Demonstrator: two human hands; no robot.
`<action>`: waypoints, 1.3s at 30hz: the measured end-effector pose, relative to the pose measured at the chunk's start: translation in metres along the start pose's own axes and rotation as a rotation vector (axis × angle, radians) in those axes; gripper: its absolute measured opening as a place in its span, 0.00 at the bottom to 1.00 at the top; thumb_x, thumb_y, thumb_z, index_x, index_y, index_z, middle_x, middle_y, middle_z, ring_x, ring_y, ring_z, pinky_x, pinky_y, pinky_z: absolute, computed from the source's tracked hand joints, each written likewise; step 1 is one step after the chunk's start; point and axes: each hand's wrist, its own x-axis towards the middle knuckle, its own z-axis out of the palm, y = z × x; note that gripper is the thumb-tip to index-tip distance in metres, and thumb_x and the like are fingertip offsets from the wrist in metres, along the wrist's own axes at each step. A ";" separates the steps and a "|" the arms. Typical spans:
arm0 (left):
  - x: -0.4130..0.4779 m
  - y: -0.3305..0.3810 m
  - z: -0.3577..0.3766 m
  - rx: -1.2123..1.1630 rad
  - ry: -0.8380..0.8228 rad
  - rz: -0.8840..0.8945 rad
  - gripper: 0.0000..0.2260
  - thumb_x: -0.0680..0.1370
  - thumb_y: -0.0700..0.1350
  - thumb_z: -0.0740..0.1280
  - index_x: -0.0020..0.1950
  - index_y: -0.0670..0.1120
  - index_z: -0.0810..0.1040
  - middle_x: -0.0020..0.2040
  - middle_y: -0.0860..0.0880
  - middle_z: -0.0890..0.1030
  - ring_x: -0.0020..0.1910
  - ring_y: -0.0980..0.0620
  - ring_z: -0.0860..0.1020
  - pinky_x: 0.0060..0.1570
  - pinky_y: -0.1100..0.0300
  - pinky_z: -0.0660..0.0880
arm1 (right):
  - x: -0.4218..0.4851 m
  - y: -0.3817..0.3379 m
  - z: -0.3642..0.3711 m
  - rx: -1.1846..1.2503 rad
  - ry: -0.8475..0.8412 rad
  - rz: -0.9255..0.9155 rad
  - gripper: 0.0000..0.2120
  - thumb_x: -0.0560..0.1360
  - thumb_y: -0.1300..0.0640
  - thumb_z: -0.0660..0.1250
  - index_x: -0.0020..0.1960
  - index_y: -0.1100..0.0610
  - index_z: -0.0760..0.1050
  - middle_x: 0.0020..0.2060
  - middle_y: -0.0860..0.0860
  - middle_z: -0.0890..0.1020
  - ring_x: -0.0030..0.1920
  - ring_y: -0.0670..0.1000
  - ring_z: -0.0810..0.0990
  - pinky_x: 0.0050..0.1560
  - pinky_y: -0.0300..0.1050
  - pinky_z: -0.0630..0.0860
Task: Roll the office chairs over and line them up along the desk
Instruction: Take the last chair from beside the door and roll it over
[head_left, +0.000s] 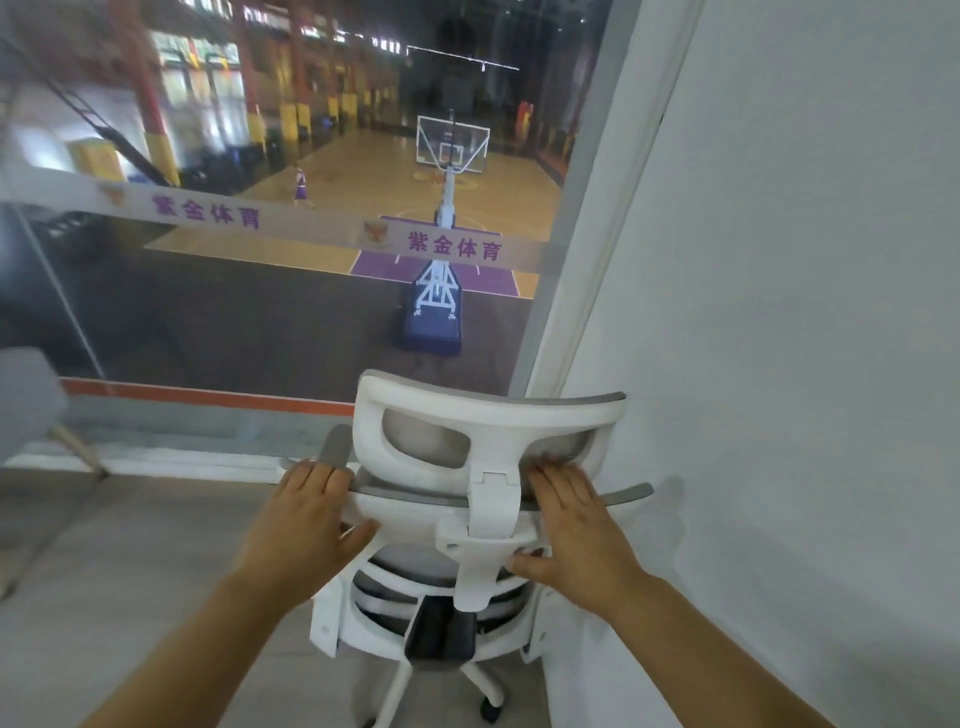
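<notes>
Nearest the bottom of the frame, two bare forearms are reaching forward, and the person is taking hold of the office chair (485, 525) from behind. The left hand (306, 519) is wrapping its fingers over the backrest rail (410, 509), thumb tucked under it. The right hand (576, 525) is doing the same on the other side of the central spine, fingers lying over the rail and thumb pressing beneath, so both are gripping the chair. It is standing low and centre in the frame, tucked into a corner, its right side just beside the white wall (779, 312), its front facing the window (234, 301). I'd judge it is going to handle lightly: a plastic frame with mesh, riding on castors (491, 706), so it should be rolling freely over the pale floor (130, 571), though it may be swivelling when pushed. That rigid rail is looking like the right place to hold, since the headrest (467, 410) above, on its bracket, might be giving way. Beyond the glass, in the upper half, a basketball hoop stand (439, 296) is standing on a court below. No desk is showing.
</notes>
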 end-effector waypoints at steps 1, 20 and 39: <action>-0.012 0.004 -0.002 0.012 0.011 -0.015 0.21 0.72 0.62 0.63 0.52 0.45 0.76 0.47 0.49 0.79 0.51 0.45 0.76 0.59 0.47 0.72 | -0.007 -0.002 0.003 -0.011 0.012 -0.014 0.49 0.64 0.33 0.65 0.76 0.53 0.49 0.74 0.49 0.57 0.74 0.47 0.48 0.76 0.51 0.45; -0.183 0.063 -0.047 0.118 0.085 -0.202 0.17 0.68 0.63 0.65 0.44 0.50 0.74 0.41 0.54 0.76 0.40 0.53 0.75 0.43 0.57 0.76 | -0.073 -0.028 0.003 0.060 0.022 -0.362 0.55 0.59 0.24 0.63 0.74 0.57 0.53 0.70 0.56 0.66 0.71 0.54 0.58 0.74 0.52 0.49; -0.401 -0.055 -0.137 0.246 0.160 -0.450 0.21 0.73 0.64 0.54 0.45 0.50 0.75 0.41 0.54 0.77 0.40 0.52 0.74 0.43 0.58 0.75 | -0.099 -0.275 0.030 0.079 -0.022 -0.660 0.53 0.58 0.27 0.63 0.72 0.58 0.56 0.67 0.57 0.69 0.69 0.54 0.59 0.73 0.45 0.42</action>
